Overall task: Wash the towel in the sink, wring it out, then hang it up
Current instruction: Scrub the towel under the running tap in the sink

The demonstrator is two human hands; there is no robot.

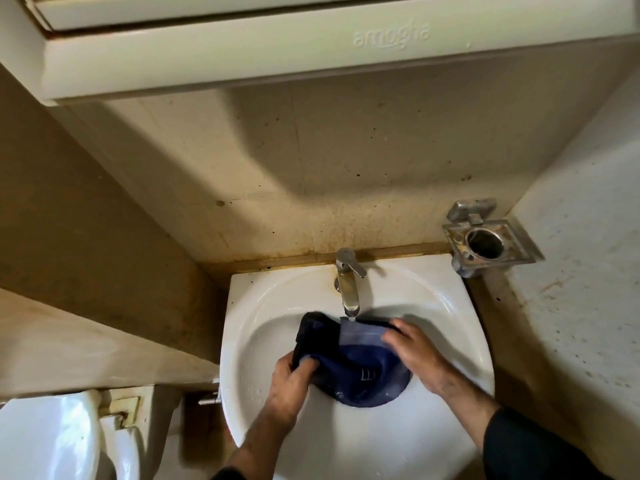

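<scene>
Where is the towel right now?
The blue towel lies in the sink basin under the tap, held by the left hand and right hand.

cabinet (221, 60): cream, mounted on the wall above, embossed "amogha" | holder (490, 239): metal, square, round cup opening, fixed at right wall corner | toilet (52, 441): white, lower left | wall (311, 168): beige, speckled and stained

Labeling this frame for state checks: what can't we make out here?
- Sink drain: head view, covered by the towel.
- Right hand fingertips: tucked over the towel edge.
- Water stream below the faucet: too faint to confirm.
- Hanging spot: none in view.
</scene>
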